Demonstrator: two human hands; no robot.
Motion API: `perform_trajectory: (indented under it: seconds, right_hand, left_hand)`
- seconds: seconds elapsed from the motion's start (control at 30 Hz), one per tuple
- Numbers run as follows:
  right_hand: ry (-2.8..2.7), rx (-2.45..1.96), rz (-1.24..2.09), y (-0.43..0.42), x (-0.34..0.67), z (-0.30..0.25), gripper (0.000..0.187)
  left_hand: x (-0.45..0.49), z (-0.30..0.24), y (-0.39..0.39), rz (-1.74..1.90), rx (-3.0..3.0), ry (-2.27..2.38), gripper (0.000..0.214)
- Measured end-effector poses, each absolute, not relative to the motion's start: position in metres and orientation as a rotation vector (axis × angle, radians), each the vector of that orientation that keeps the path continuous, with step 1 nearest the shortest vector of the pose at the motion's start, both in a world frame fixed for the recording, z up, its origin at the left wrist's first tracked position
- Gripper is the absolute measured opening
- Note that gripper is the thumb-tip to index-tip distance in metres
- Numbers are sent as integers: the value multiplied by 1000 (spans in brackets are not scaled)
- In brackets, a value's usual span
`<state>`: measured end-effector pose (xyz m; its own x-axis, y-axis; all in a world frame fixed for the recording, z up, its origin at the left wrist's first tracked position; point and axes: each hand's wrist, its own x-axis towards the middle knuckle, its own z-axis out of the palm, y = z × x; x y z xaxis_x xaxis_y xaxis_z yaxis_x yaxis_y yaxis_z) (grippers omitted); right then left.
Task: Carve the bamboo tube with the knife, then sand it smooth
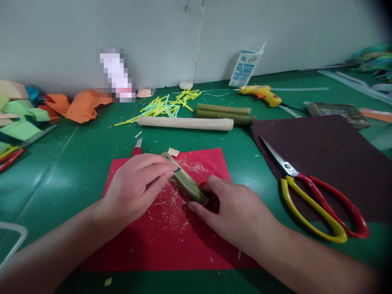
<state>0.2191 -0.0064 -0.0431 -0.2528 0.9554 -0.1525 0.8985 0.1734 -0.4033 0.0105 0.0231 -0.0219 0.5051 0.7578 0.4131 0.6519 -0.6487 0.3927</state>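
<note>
- Nearest the camera: my left forearm [67, 241] and right forearm [309, 253], both reaching inward over the counter [241, 153].
- Slip risk, in my judgement: the bamboo piece [190, 186] is narrow and held by its lower end; a loose pinch could let it roll or twist under pressure from the left.
- Injury risk: a slip along its length could carry my left fingers towards the right thumb, and a rough edge could leave splinters.
- Cut risk: a craft knife [139, 143] lies with its blade bare just beyond my left knuckles; a backward knock could meet it.
- Footing: shavings [173, 200] litter the red sheet [165, 255] and could make it slide.
- Position: the bamboo piece slants between my hands above the red sheet, far end by the left fingertips, near end at the right. Contact with the sheet: cannot tell.
- Left hand [139, 185]: fingers drawn together, pinching a small dark piece [178, 168] of unclear kind against the bamboo.
- Right hand [235, 200]: thumb and fingers closed around the near end.
</note>
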Motion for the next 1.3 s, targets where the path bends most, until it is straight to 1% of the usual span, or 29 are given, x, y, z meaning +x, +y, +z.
perform_trajectory:
  seconds: [0.1, 0.2, 0.27, 0.33, 0.43, 0.7, 0.8, 0.87, 0.97, 1.07, 1.17, 1.3]
  right_hand:
    - [-2281, -1834, 658, -6, 220, -43, 25]
    - [-2283, -1811, 655, -6, 221, -44, 25]
    - [-2283, -1789, 647, -6, 221, -44, 24]
    - [-2288, -1769, 639, -6, 221, -44, 24]
    - [-2296, -1761, 624, -7, 221, -43, 24]
    - [-2307, -1741, 607, -6, 222, -43, 24]
    - [-2307, -1735, 609, -6, 222, -43, 24]
    - [-2301, -1744, 609, -6, 222, -42, 25]
    - [-2291, -1732, 609, -8, 222, -42, 23]
    - [-2293, -1713, 589, -8, 221, -42, 22]
    - [-2296, -1716, 569, -8, 220, -42, 22]
    - [-2307, -1728, 578, -7, 220, -42, 23]
  left_hand:
    - [9, -8, 25, 918, 2233, 1376, 16]
    - [8, 4, 27, 943, 1750, 1529, 17]
    - [7, 8, 30, 959, 1363, 1502, 21]
    - [6, 10, 32, 941, 1066, 1374, 25]
    - [6, 9, 34, 887, 944, 1287, 25]
    - [7, 7, 36, 763, 895, 1340, 29]
    - [7, 7, 32, 761, 986, 1366, 31]
    - [8, 5, 28, 814, 1253, 1463, 29]
    - [11, -1, 21, 863, 2057, 1463, 21]
    - [15, -12, 18, 772, 2721, 1168, 20]
    - [16, -19, 20, 690, 2921, 1053, 20]
    - [14, -21, 25, 687, 2892, 1120, 19]
